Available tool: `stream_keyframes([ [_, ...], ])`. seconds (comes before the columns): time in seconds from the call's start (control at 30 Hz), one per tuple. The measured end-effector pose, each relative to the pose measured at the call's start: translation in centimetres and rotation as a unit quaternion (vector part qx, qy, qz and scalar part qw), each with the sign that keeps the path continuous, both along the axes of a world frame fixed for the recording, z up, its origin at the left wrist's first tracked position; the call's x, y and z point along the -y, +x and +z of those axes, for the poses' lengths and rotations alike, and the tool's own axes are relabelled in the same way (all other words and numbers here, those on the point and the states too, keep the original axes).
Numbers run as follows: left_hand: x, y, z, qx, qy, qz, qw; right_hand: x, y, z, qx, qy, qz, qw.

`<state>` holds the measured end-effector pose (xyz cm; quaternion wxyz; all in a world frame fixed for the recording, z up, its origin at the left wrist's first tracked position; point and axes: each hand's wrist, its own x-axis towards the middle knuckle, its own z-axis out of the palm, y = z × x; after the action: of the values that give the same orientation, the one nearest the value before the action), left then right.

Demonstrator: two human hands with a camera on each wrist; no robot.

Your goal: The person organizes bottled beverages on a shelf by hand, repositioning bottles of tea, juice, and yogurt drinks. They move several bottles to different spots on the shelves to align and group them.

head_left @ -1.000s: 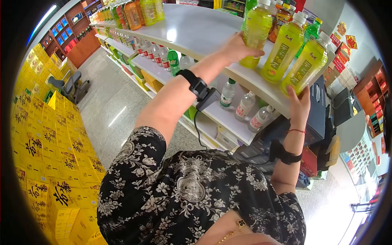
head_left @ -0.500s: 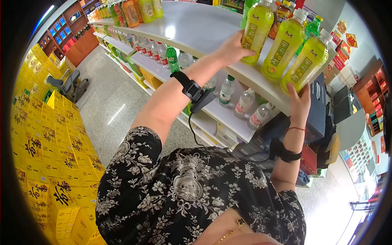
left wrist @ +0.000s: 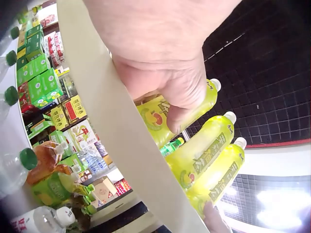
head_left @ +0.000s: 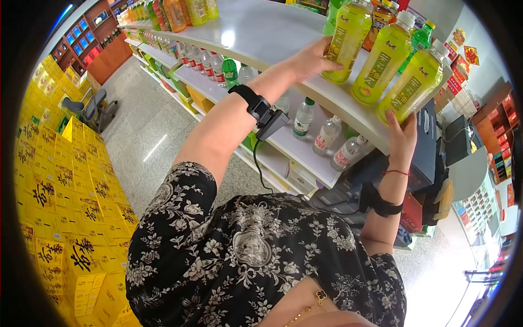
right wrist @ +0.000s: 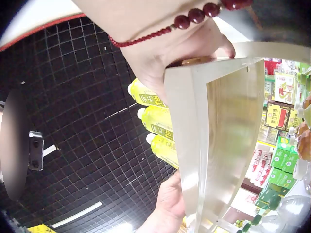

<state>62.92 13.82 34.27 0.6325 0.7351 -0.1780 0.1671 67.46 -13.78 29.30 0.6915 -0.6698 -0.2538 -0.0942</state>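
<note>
Three yellow-green drink bottles stand side by side near the front edge of the white shelf top [head_left: 261, 27]. My left hand [head_left: 310, 61] grips the leftmost bottle [head_left: 347, 41] low down; in the left wrist view the thumb of my left hand [left wrist: 167, 82] lies across its label. The middle bottle [head_left: 383, 62] is untouched. At the shelf's right end, my right hand [head_left: 402, 140] holds the base of the rightmost bottle [head_left: 415, 82], thumb in front and fingers at its right side. The right wrist view shows my right hand [right wrist: 180, 53] at the shelf corner, its fingers partly hidden.
Behind the three bottles stand a green bottle [head_left: 422, 41] and a dark-labelled one [head_left: 379, 24]. Several more drinks [head_left: 174, 15] line the far left end. Clear bottles [head_left: 303, 117] fill the lower shelf; yellow cartons [head_left: 60, 201] are stacked at the left.
The leftmost bottle has turned in my left hand, so its label faces forward, and sits slightly farther back. My right hand stays at the rightmost bottle.
</note>
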Motion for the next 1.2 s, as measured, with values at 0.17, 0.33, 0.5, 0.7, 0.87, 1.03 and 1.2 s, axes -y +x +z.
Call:
stream_keyframes([
  [0.17, 0.0, 0.1, -0.2, 0.0, -0.013, -0.001, 1.0, 0.1, -0.2, 0.0, 0.008, 0.001, -0.003, 1.0],
  [0.33, 0.0, -0.1, 0.0, 0.0, -0.017, -0.014, 1.0, 0.1, -0.4, 0.2, 0.003, -0.002, -0.004, 1.0],
  [0.5, -0.3, 0.4, -0.3, 0.009, 0.015, -0.015, 1.0, 0.1, -0.3, 0.2, 0.013, -0.004, -0.004, 1.0],
  [0.7, -0.5, 1.3, -0.9, 0.018, -0.003, -0.027, 0.999, 0.0, -0.2, 0.1, 0.011, 0.001, 0.005, 1.0],
  [0.87, -0.3, 1.1, -1.1, 0.007, -0.022, -0.016, 1.0, 0.4, 0.0, -0.1, 0.023, -0.009, -0.004, 1.0],
  [1.03, -0.1, 0.3, -0.2, 0.015, -0.007, -0.041, 0.999, 0.4, -0.4, 0.1, 0.019, -0.016, -0.001, 1.0],
  [1.2, -0.2, 0.6, -0.2, 0.024, 0.003, -0.046, 0.999, 0.5, -0.3, 0.3, 0.011, -0.046, -0.005, 0.999],
])
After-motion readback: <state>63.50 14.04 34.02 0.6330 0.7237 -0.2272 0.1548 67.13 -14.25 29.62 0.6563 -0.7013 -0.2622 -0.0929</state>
